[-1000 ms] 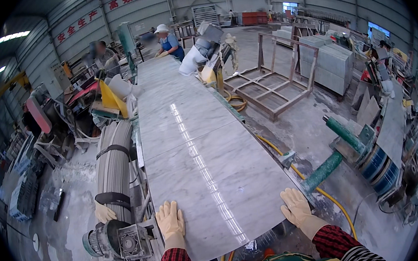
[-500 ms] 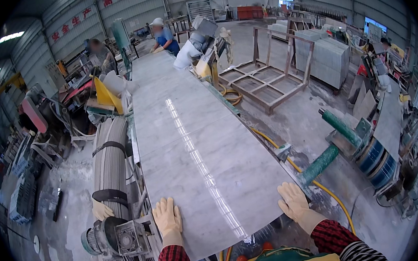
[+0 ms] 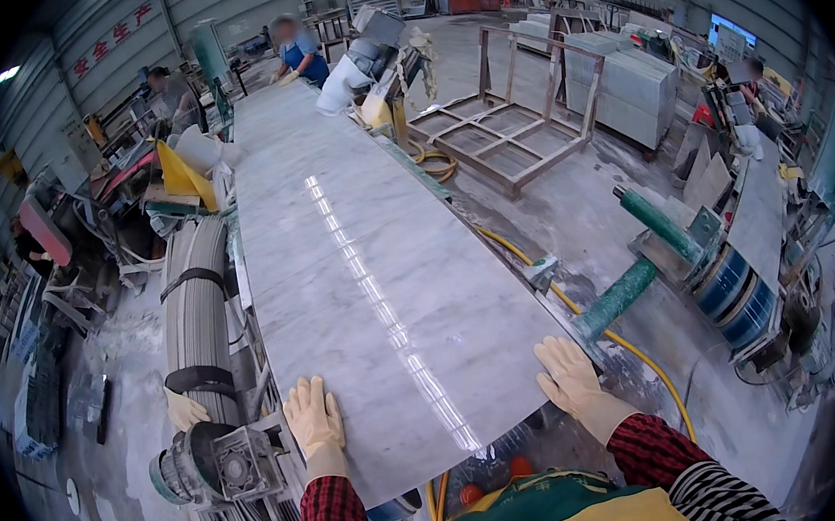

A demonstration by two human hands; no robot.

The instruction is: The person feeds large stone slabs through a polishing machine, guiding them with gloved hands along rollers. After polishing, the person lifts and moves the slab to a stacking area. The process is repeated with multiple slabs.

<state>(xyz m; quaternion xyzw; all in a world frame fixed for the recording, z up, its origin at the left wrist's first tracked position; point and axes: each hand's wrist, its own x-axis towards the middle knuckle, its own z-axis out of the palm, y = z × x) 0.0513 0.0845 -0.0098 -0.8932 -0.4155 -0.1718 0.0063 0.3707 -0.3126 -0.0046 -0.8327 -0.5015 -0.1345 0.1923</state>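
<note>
Slab [image 3: 368, 265] lengthwise ahead, hands on its near end.
Roller [image 3: 195, 302] lies left of it; metal frame [image 3: 506, 131] and hose [image 3: 584, 315] right.

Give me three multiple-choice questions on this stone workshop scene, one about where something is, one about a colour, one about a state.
1. Where does the left hand rest?
A. on the near end of the grey stone slab
B. on the floor
C. on the metal frame

2. What colour are the sleeves?
A. plain white
B. red and black check
C. blue

3. How are the two hands?
A. closed into fists
B. gripping a hose
C. open, flat on the slab

Answers: 1 A, the gloved palm lies on the slab's near end. 2 B, checked cuffs show. 3 C, left and right hand have spread fingers.
</note>
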